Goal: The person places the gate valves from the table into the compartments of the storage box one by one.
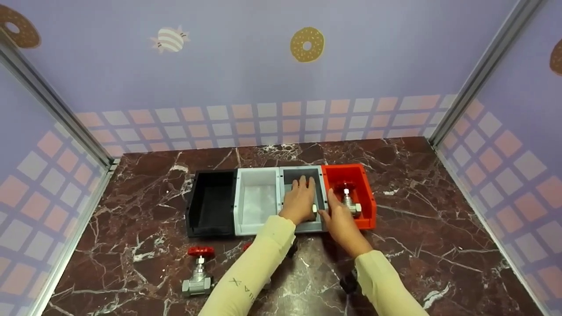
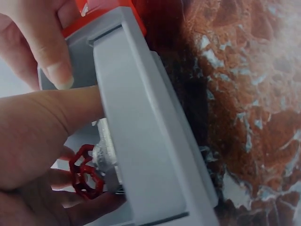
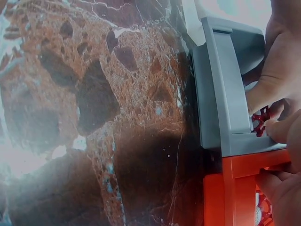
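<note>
Grey bin [image 2: 136, 122]: valve [image 2: 101, 155] inside, gripped by the left hand [image 1: 300, 199]. Right hand [image 1: 341, 218] at the grey bin's wall with the red bin [image 1: 368, 206] just right (can't tell its grip). Second valve [image 1: 348, 202] in that red bin; white bin [image 1: 257, 197] just left of grey.

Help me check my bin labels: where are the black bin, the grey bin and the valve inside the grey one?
Black bin [image 1: 215, 206]: head view, on its inside floor.
Grey bin [image 2: 135, 117]: left wrist view, on its front wall.
Valve [image 2: 103, 153]: left wrist view, on its metal body.
</note>
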The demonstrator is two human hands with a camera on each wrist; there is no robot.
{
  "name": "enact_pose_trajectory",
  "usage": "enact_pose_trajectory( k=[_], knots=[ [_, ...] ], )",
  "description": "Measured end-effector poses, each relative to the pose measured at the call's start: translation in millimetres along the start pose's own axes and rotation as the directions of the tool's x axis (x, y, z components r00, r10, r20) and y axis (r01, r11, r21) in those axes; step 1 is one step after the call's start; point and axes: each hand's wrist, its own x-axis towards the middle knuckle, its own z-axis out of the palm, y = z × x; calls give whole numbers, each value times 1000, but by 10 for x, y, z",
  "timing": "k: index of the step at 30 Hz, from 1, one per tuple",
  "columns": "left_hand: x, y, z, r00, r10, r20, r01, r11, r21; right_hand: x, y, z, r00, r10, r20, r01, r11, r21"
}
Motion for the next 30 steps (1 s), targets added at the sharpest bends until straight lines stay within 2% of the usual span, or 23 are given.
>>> enact_pose_trajectory(
  k=[4,11,21,30],
  knots=[
    [-46,-2,-50,1000,-4,-3,4,1000,-11,0,4,7,1000,10,1,-10,1000,10],
    [-128,-25,-131,998,25,-51,-25,1000,-1,-1,-11,2,1000,26,-10,-25,999,29],
    [-251,-1,-238,995,64,-81,-65,998,-10,-13,-46,-16,999,48,-11,-47,998,30],
    [-315,-73,-260,980,99,-171,-102,995,-7,-16,-126,-37,998,11,-66,-11,1000,7]
  ],
)
